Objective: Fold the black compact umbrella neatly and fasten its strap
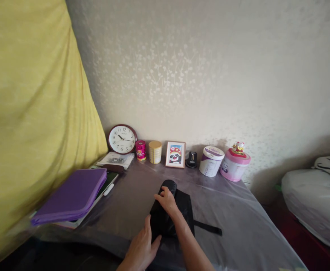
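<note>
While on black bag (186, 205) (contents hidden), left hand (142, 246) open, right hand (167, 201) curled.

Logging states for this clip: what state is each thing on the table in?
Black fabric bag: lying flat, left hand and right hand on it.
Purple zip folder: closed, lying flat.
Round brown-rimmed clock: standing upright.
White-purple tub: lid on.
Pink tub: lid on.
</note>
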Tool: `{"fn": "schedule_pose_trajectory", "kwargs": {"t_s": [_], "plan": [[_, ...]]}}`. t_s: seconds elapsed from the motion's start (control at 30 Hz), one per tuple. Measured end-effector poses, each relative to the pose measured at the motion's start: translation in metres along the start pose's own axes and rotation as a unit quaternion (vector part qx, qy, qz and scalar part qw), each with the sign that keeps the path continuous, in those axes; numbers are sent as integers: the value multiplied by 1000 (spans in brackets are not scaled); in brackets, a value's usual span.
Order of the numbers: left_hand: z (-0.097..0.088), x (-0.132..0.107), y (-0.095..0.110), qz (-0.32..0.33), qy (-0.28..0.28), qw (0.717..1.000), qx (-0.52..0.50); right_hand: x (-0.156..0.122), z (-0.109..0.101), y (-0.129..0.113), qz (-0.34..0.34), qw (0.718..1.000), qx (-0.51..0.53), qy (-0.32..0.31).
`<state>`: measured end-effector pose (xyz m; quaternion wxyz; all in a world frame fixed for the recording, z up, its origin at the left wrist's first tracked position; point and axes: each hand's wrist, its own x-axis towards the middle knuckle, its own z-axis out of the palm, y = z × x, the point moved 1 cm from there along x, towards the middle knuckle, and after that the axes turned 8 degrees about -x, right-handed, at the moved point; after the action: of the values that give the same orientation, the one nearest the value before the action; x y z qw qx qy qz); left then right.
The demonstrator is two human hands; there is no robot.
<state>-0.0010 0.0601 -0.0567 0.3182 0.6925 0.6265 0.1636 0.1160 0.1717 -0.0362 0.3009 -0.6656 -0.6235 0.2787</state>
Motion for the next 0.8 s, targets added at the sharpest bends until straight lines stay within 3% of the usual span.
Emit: {"fn": "schedule_pose_trajectory", "kwargs": {"t_s": [0.13, 0.23, 0.4, 0.8], "plan": [[-2, -8, -4, 52, 39, 997, -36, -1, 0, -5, -8, 999, -30, -8], [-4, -12, 3, 79, 18, 996, -28, -2, -1, -9, -12, 998, -54, -12], [-5, -7, 15, 8, -54, 998, 37, -5, -3, -13, -43, 994, -102, -17], [5, 5, 12, -8, -52, 995, 89, -11, -3, -21, -89, 986, -130, -55]]}}
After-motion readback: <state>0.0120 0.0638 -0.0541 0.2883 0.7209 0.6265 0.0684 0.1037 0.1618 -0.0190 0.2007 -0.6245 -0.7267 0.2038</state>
